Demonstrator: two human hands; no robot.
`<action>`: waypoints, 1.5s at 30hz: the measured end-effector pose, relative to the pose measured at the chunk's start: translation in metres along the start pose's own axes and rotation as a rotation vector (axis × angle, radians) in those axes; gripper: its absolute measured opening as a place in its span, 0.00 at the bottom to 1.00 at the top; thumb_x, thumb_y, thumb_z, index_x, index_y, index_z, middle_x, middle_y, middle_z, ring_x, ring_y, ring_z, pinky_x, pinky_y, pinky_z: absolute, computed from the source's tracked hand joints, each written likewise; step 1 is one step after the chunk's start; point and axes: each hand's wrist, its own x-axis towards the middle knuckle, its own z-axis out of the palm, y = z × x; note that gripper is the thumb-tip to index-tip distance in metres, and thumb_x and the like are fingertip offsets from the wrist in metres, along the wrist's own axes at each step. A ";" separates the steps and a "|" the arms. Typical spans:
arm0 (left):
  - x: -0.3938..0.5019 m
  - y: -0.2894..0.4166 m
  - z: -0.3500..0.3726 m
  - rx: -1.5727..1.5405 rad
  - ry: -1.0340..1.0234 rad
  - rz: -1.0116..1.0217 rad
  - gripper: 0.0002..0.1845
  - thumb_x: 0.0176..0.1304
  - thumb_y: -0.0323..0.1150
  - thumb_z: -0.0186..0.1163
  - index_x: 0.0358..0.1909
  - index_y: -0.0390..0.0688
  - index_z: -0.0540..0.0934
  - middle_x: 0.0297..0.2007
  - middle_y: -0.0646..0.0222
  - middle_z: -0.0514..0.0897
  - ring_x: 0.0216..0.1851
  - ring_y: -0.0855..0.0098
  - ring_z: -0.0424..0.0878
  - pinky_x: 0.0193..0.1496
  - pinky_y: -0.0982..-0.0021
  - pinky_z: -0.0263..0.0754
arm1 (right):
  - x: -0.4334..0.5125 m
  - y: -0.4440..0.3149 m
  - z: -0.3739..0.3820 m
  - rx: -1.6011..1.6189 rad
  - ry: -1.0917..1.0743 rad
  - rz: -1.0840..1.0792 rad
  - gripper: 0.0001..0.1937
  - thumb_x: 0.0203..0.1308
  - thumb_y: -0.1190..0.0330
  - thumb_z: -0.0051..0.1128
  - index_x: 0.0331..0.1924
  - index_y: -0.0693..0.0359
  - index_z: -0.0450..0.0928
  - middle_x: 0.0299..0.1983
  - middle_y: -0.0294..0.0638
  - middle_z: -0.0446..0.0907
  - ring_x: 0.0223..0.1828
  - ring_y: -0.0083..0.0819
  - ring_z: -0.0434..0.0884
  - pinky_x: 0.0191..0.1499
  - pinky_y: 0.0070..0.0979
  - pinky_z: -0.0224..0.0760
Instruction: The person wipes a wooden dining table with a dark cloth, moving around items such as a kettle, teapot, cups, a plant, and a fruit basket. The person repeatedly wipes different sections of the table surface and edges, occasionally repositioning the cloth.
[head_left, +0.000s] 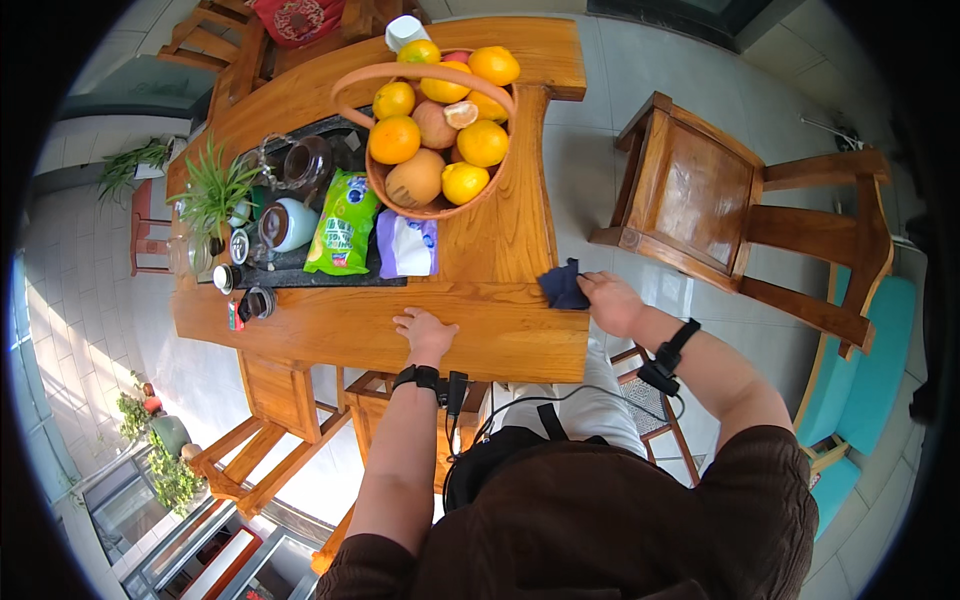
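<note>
My right hand (611, 301) grips a dark blue cloth (564, 285) at the right end of the wooden table (495, 330). Resting on the tabletop near its front edge, my left hand (426, 330) has its fingers spread and holds nothing. Beyond the hands stands a woven basket (442, 213) with a hooped handle, filled with oranges and other round fruit, a peeled citrus piece (461, 115) on top. A green snack bag (343, 225) and a purple-and-white soft pack (409, 244) lie just in front of the basket, partly on the black tea tray (315, 279).
On and around the tray are a light blue jar (289, 225), a glass teapot (306, 161) and a spider plant (217, 191). Wooden chairs stand at the right (694, 187) and lower left (277, 397). Cables hang from my left wrist strap.
</note>
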 end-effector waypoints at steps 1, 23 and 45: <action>-0.003 -0.016 0.002 -0.099 0.074 0.107 0.53 0.56 0.49 0.73 0.71 0.23 0.57 0.71 0.24 0.54 0.77 0.37 0.51 0.77 0.54 0.54 | -0.013 -0.002 0.000 -0.048 0.089 -0.034 0.34 0.60 0.63 0.59 0.70 0.68 0.66 0.69 0.61 0.68 0.72 0.55 0.66 0.72 0.43 0.61; -0.117 -0.191 0.092 -0.998 0.564 0.138 0.24 0.76 0.41 0.50 0.70 0.43 0.71 0.70 0.51 0.69 0.71 0.48 0.66 0.72 0.56 0.63 | 0.206 -0.340 0.140 -0.352 0.171 -0.505 0.40 0.67 0.49 0.57 0.78 0.53 0.55 0.81 0.55 0.40 0.81 0.57 0.41 0.78 0.53 0.37; 0.047 -0.096 0.022 -0.352 0.820 0.550 0.29 0.71 0.43 0.57 0.71 0.48 0.70 0.75 0.69 0.64 0.78 0.62 0.54 0.79 0.50 0.43 | 0.005 -0.104 0.031 -0.085 0.157 -0.249 0.27 0.55 0.80 0.56 0.63 0.62 0.72 0.77 0.61 0.51 0.64 0.59 0.66 0.66 0.51 0.62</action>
